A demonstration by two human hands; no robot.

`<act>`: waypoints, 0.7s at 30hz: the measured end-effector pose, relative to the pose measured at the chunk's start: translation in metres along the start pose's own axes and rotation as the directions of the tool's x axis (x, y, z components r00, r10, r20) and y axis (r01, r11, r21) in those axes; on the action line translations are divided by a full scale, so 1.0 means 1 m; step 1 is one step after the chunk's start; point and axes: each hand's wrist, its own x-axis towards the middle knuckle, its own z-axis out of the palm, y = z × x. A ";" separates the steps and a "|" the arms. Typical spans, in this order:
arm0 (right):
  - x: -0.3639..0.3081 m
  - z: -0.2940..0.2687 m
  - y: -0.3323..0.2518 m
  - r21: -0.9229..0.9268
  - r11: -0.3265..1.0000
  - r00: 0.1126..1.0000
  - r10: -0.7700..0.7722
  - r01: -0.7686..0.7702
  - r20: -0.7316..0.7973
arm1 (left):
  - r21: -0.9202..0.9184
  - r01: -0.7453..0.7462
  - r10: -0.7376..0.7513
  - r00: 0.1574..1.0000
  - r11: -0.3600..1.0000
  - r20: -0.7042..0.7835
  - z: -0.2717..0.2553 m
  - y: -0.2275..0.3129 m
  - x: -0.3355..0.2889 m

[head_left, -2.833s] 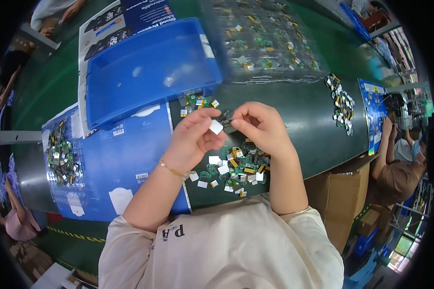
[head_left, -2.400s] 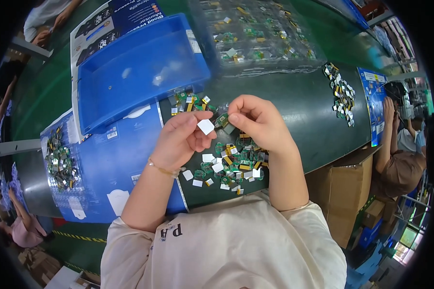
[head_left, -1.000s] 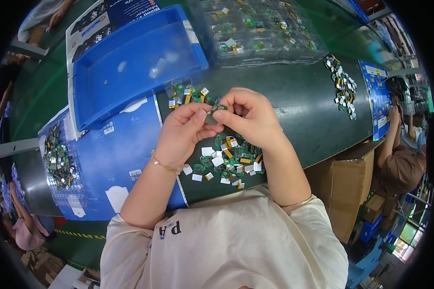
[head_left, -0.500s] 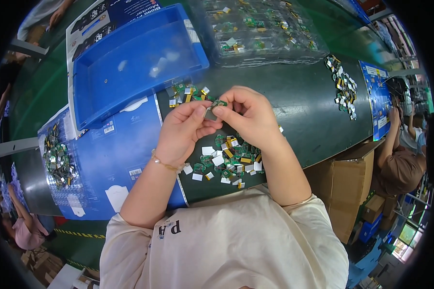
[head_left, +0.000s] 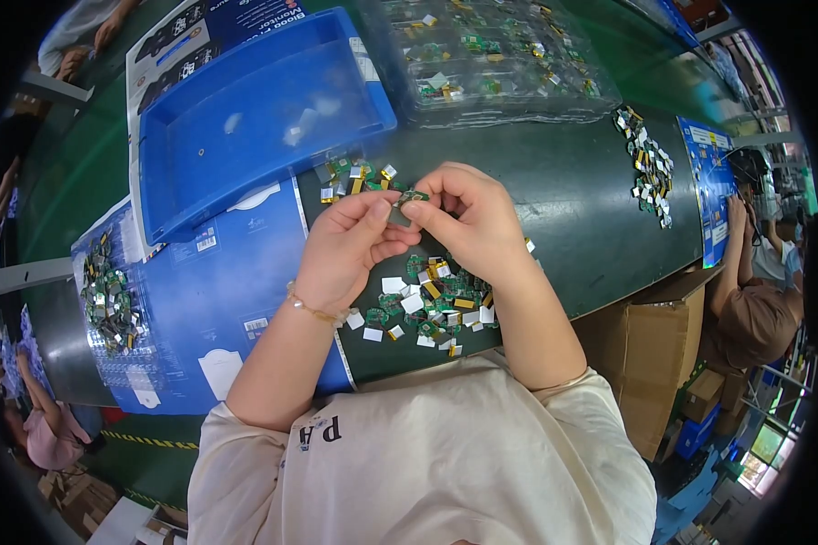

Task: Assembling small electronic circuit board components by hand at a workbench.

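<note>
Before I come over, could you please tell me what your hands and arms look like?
The left hand is ungloved, with a thin, gold-toned bracelet at its wrist, seemingly with pale beads. The right hand is ungloved too, and no bracelet shows there. Plain, loose cream sleeves end around the elbows.

Smooth, faintly glossy plastic forms the blue bin, clear shiny plastic the stacked trays; the tabletop has a dull sheen; the carton is matt cardboard, the shirt matt cloth; the circuit board shows too small to tell
</note>
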 end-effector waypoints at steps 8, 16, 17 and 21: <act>0.002 0.002 0.002 -0.073 0.996 0.998 -0.057 0.055 -0.027 | 0.025 0.026 -0.024 0.998 0.999 -0.053 -0.001 -0.003 0.000; 0.003 0.007 0.005 -0.250 0.956 0.982 -0.174 0.152 -0.070 | 0.038 -0.007 0.013 0.984 0.999 -0.176 0.010 -0.007 -0.002; 0.003 0.009 0.005 -0.258 0.953 0.978 -0.189 0.162 -0.083 | 0.040 -0.018 0.026 0.978 0.999 -0.209 0.012 -0.007 -0.002; 0.004 0.009 0.004 -0.337 0.917 0.958 -0.265 0.215 -0.111 | 0.096 -0.059 0.081 0.967 0.994 -0.242 0.015 -0.010 -0.005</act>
